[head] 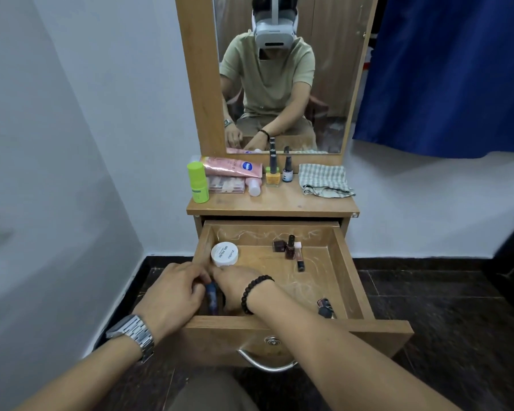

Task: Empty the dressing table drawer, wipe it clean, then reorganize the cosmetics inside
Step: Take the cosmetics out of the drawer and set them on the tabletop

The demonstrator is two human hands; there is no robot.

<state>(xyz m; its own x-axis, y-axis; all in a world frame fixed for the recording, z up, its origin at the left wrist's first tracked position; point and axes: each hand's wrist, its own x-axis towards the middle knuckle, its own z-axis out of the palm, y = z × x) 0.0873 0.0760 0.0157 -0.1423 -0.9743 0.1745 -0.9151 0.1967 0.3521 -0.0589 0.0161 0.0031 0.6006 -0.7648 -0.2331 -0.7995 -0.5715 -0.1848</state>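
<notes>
Drawer point(350, 262): pulled fully out below the counter point(279, 203), its wooden floor scuffed with pale marks.
Left hand point(172, 292): at the drawer's near left corner, fingers curled round a dark blue item point(212, 295).
Right hand point(235, 284): reaching across to the same corner, fingertips touching that blue item; whether it grips, I cannot tell.
White jar point(224, 254): on the drawer floor by the left wall, just beyond the hands.
Dark nail polish bottles point(290, 247): clustered near the drawer's back edge.
Small dark container point(325, 307): in the near right corner.
Counter, left end: green bottle point(198, 182), pink tube point(232, 167).
Counter, middle: yellow polish bottle point(273, 173).
Counter, right end: checked cloth point(324, 180), folded.
</notes>
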